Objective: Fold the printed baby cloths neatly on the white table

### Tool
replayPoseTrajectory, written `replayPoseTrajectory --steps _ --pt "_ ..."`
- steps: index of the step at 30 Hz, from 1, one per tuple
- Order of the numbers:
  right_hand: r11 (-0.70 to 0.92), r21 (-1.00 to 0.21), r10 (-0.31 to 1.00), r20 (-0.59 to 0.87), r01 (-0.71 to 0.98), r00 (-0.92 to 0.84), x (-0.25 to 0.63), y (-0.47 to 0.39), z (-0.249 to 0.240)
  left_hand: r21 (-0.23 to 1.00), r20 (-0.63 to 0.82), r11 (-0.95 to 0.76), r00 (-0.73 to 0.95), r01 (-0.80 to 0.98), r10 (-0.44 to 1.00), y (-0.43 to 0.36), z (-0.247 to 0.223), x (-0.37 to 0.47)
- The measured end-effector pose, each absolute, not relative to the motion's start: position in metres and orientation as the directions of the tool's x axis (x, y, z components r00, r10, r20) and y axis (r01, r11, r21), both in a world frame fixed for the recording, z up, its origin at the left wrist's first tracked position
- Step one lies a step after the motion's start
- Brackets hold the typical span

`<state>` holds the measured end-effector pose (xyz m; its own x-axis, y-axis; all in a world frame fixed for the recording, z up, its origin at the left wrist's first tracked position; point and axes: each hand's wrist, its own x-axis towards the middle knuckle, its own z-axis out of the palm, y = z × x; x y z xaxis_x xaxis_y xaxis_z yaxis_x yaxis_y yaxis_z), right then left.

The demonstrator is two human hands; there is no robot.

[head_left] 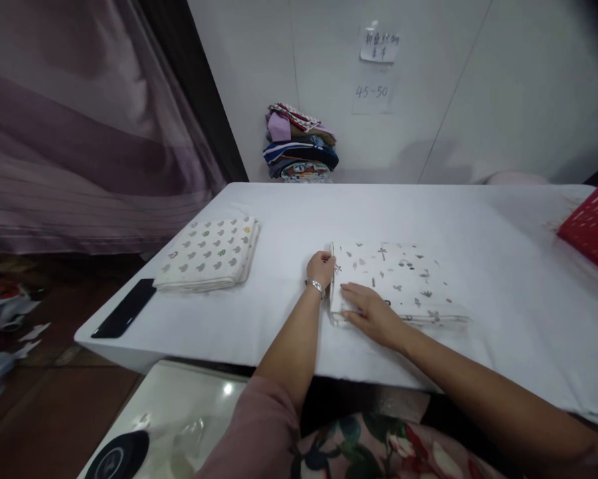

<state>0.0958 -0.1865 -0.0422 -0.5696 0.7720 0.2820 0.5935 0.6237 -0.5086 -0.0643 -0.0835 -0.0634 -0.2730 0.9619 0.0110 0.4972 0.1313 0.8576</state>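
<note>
"Where's the cloth the hands are on?"

"The printed cloth lies folded flat on the white tabletop, right of the middle, its layered edge facing near."

"And the left hand?"

"It's at the cloth's left edge, fingertips touching it, a bracelet round the wrist. The grip looks narrow, but I can't tell whether the edge is pinched."

"What about the right hand?"

"Palm down over the near left part of the same cloth. Its grip is wide, thumb apart from the fingers, resting on top."

"Anything else on there?"

"A second folded cloth, white with rows of small grey shapes, sits well apart on the left. A dark flat slab lies just beside its near left corner."

"And farther out?"

"A pile of folded fabrics shows beyond the far edge, left of the wall's paper marked 45-50. Something red with pale dashes is at the far right."
</note>
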Motion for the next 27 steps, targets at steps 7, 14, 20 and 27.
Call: replayPoseTrajectory --steps 7,14,20,27 --pt "0.647 -0.418 0.762 0.344 0.637 -0.548 0.089 -0.188 -0.045 0.848 0.017 0.128 -0.267 0.514 0.964 -0.084 -0.063 -0.063" --pt "0.624 -0.34 0.781 0.258 0.704 -0.568 0.083 -0.189 -0.042 0.843 0.026 0.121 -0.266 0.524 0.964 -0.083 -0.066 -0.061" --pt "0.588 -0.464 0.802 0.23 0.662 -0.551 0.082 -0.185 -0.039 0.836 0.012 0.132 -0.258 0.533 0.966 -0.083 -0.065 -0.06" --pt "0.582 -0.638 0.783 0.273 0.504 -0.56 0.096 -0.179 -0.028 0.837 0.027 0.113 -0.248 0.535 0.968 -0.083 -0.066 -0.06"
